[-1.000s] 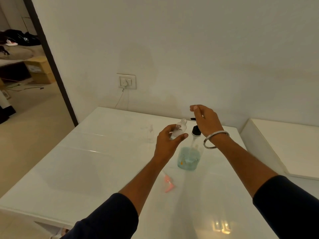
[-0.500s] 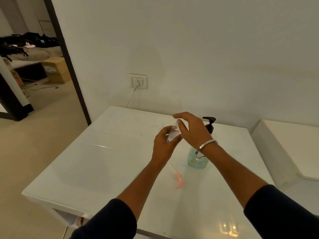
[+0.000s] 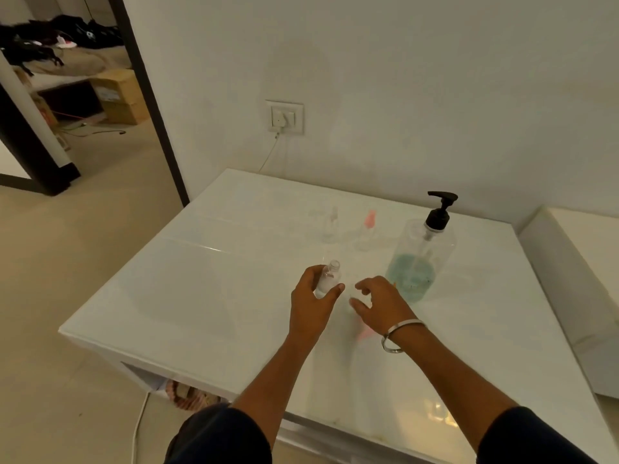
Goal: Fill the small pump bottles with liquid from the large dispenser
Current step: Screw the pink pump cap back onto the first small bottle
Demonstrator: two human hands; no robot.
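One small clear uncapped bottle [image 3: 327,279] I grip upright in my left hand [image 3: 313,306], presumably for filling; my right hand [image 3: 380,304] hovers loosely spread, empty, beside the tall clear black-pump dispenser [image 3: 418,259].

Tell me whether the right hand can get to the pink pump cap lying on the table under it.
Probably yes. The right hand hovers open just above the pink pump cap, with nothing between them. The left hand holds the small bottle off to the side, clear of that path.

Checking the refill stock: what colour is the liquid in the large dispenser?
Pale blue-green liquid, seen in the head view.
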